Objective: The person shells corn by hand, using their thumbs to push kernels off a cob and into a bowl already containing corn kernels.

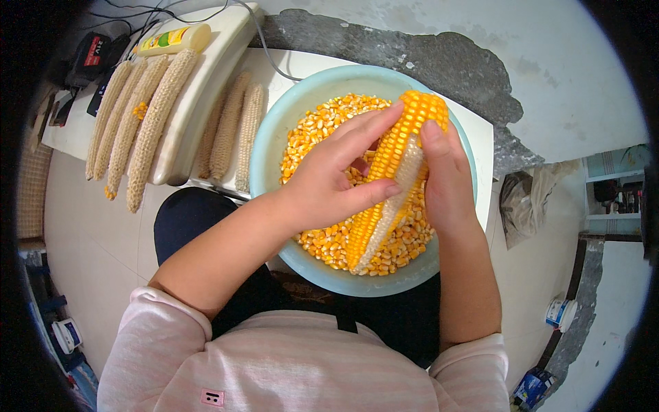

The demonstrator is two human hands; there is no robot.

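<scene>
Both my hands are on one ear of yellow corn [394, 149], tilted over a pale blue plastic basin [288, 116]. A bare strip of pale cob runs down its near side between rows of kernels. My right hand [453, 180] grips the upper right side, its thumb on the kernels near the top of the bare strip. My left hand [329, 172] lies around the left side, fingers toward the top and thumb across the bare strip. Loose corn kernels [329, 252] cover the bottom of the basin beneath the ear.
Several stripped corncobs [159, 129] lie on a white stool-like surface [226, 46] at left, near a yellow-labelled bottle [175, 40]. More bare cobs [231, 126] rest on the white table [484, 154]. A grey cable [262, 38] reaches the basin. A plastic bag [522, 203] stands on the floor at right.
</scene>
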